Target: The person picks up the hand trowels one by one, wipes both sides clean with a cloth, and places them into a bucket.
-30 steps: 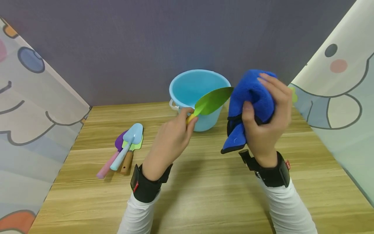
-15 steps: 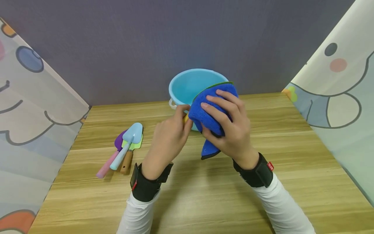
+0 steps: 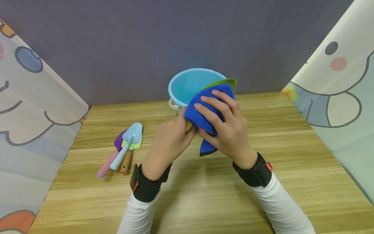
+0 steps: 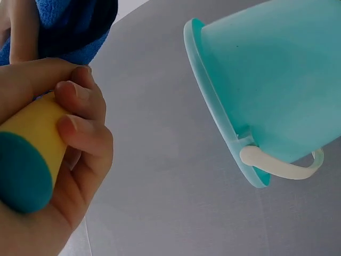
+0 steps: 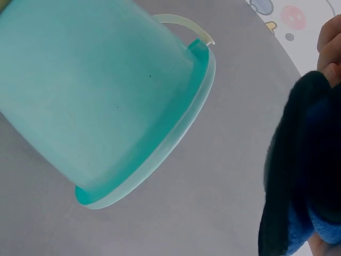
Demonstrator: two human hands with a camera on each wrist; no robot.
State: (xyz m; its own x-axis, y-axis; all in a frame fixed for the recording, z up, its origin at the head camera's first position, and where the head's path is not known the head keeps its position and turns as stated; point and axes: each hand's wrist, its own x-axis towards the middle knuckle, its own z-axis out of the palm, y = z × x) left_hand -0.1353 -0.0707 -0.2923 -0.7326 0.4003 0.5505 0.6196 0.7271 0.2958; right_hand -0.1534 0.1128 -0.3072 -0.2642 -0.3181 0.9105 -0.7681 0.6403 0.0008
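Observation:
My left hand [image 3: 170,138] grips the yellow handle of a green trowel [image 3: 233,84]. Its fingers curl round that handle in the left wrist view, where the teal butt end [image 4: 24,173] shows. With my right hand [image 3: 230,131], I hold a blue cloth [image 3: 198,112] with black edging against the trowel's blade, the fingers spread over it. Most of the blade is hidden beneath the cloth; only its upper edge and tip stick out. Both hands are close together in front of the light blue bucket [image 3: 187,86], above the table.
On the wooden table [image 3: 263,201], a light blue trowel [image 3: 132,135] lies across a purple one with a pink handle [image 3: 108,165] and a green one with a brown handle [image 3: 126,162]. Behind the bucket rises a grey wall [image 3: 125,58]. Cartoon-printed panels [image 3: 344,81] flank the table.
My right hand has brought the cloth leftward from beside the trowel onto its blade, then slid it slightly toward the handle. My left hand has hardly moved.

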